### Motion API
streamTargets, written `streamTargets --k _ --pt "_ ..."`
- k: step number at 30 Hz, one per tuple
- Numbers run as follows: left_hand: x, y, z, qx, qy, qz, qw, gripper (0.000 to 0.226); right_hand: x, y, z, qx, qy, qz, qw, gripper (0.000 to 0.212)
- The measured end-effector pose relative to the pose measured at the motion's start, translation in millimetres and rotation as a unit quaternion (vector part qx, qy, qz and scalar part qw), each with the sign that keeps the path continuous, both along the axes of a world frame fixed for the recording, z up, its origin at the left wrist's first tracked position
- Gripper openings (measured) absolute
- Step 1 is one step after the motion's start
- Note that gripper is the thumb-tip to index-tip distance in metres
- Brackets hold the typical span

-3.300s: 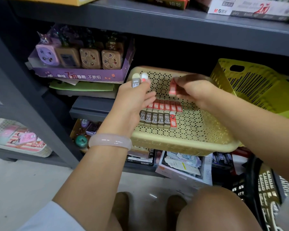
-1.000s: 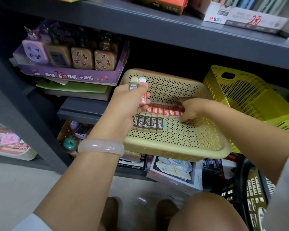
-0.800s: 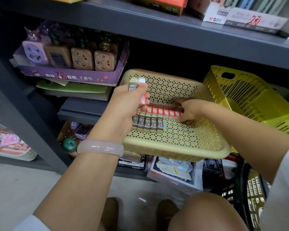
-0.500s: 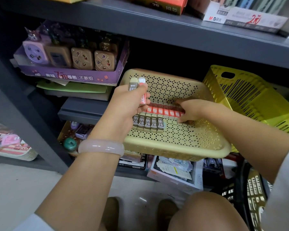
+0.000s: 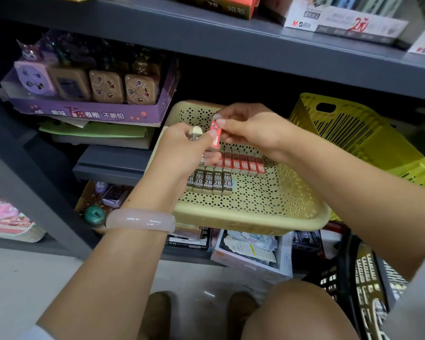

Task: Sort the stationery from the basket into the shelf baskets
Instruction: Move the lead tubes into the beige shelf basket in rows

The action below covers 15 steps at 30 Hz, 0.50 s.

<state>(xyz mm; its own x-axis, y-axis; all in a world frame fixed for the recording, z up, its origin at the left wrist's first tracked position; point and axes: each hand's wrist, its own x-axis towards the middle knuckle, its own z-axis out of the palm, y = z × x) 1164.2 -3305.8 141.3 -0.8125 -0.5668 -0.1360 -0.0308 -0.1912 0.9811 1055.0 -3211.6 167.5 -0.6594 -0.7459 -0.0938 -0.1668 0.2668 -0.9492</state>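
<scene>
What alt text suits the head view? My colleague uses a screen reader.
Both hands hold a red eraser above a beige basket with rows of erasers; the left hand also grips a brown one.

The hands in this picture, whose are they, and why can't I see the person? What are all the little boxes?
The camera sits on the person's head and looks down, so you see only their arms, knees and shoes. They are crouching at a shop shelf. The left hand, the one with the pale bangle, holds a few small erasers, one with a white end. The fingers of the right hand pinch a red eraser that the left hand also touches. Below them is a beige basket with holes. Inside it lie two neat rows: red erasers behind and brown ones marked 2B in front. A yellow basket leans on the right.
</scene>
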Motion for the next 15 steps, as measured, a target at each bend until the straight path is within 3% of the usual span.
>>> streamTargets --k 2,4,5,7,9,15 --pt "0.0 -0.4 0.6 0.011 -0.009 -0.009 1.0 0.008 -15.2 6.7 2.3 0.025 -0.016 -0.051 0.998 0.005" --pt "0.5 -0.6 0.9 0.007 -0.018 -0.015 1.0 0.009 -31.7 15.5 3.7 0.147 0.052 -0.089 0.984 0.009" --pt "0.7 -0.6 0.7 -0.003 -0.023 -0.017 1.0 0.01 -40.4 20.1 2.6 0.257 0.138 -0.09 0.952 0.015" --pt "0.7 -0.6 0.5 -0.04 -0.036 -0.023 0.998 0.012 -53.9 26.1 -2.1 0.443 0.309 -0.046 0.84 0.026" --pt "-0.3 -0.9 -1.0 -0.084 -0.044 -0.026 0.995 0.012 -61.1 25.4 -10.5 0.512 0.354 -0.009 0.783 0.028" --pt "-4.6 -4.0 -6.2 -0.123 -0.054 -0.014 0.991 0.006 -76.7 14.9 -32.1 0.529 0.312 -0.03 0.789 0.027"
